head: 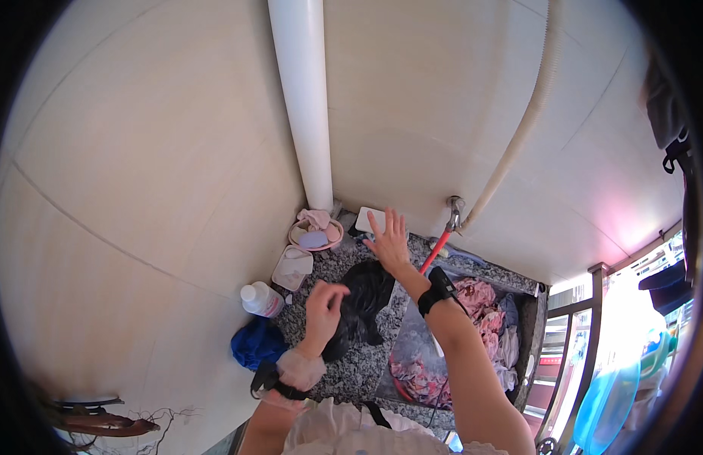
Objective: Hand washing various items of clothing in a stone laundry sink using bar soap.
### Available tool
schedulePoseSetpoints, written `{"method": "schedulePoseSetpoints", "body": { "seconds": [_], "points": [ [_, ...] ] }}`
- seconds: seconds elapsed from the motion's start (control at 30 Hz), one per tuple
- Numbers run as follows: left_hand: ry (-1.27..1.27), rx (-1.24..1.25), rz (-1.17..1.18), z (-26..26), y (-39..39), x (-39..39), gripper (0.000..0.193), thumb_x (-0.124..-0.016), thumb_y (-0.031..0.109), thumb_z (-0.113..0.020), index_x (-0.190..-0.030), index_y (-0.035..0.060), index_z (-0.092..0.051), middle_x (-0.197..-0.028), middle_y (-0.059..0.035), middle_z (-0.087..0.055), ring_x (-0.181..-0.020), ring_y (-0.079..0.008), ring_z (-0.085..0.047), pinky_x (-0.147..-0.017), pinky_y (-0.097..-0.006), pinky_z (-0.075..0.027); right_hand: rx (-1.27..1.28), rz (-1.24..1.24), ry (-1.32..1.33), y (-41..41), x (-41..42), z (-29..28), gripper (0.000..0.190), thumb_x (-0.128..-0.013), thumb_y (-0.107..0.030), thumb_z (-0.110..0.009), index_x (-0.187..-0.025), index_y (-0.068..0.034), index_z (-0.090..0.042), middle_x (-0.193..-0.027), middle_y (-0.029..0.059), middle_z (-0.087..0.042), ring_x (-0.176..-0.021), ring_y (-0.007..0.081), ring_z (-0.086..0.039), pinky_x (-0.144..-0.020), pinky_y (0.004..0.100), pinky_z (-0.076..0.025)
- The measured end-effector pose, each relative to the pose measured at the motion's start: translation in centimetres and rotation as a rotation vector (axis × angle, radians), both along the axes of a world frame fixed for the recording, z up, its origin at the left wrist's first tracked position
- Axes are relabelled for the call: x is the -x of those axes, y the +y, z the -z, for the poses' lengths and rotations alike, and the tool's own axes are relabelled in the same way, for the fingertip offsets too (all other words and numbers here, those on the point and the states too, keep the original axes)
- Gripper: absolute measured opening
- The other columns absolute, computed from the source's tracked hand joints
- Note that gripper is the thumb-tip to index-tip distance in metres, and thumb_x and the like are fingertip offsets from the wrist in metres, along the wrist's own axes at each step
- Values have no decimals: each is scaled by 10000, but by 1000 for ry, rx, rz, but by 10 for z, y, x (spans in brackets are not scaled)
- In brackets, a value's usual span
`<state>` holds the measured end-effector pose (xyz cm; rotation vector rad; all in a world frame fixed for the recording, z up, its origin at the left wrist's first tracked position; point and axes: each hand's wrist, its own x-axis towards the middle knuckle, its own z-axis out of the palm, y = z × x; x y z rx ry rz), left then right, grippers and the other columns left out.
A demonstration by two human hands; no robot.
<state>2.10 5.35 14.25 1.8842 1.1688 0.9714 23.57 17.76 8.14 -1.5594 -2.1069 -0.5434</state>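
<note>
My right hand is spread flat in the air by a white rectangular object near the wall, its fingers apart, holding nothing visible. My left hand is beside a black cloth lying on the speckled granite counter. Its fingers are curled, and whether anything is between them cannot be seen. To the left stand a white bottle, a blue cloth, a white plastic container and a pink basket with soaps. Black straps with devices are on both forearms.
A sink basin at right holds wet pink patterned clothes. A red hose runs from the wall tap towards it. A brush lies on the back ledge. A white pipe stands in the corner; a window railing is at far right.
</note>
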Motion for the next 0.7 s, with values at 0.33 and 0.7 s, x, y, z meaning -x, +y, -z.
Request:
{"method": "schedulePoseSetpoints", "body": {
  "seconds": [0.33,0.7],
  "points": [
    [486,92,-142,97,-66,12,514,-649,40,-801,-1102,114,-569,-1422,-271,-295,-1253,-475,-373,-1019,-491,-390,489,-203,286,-150,20,95,223,-852,-312,-668,-949,-129,-586,-1032,121,-557,-840,322,-610,-677,428,-492],
    [288,112,-140,96,-112,43,453,-622,151,-804,-978,82,-533,-1345,-186,-420,-1237,-418,-401,-939,-502,-393,360,36,1246,-55,-8,41,315,-910,-314,-612,-1077,-47,-629,-853,156,-640,-868,344,-631,-772,445,-485]
  ]
}}
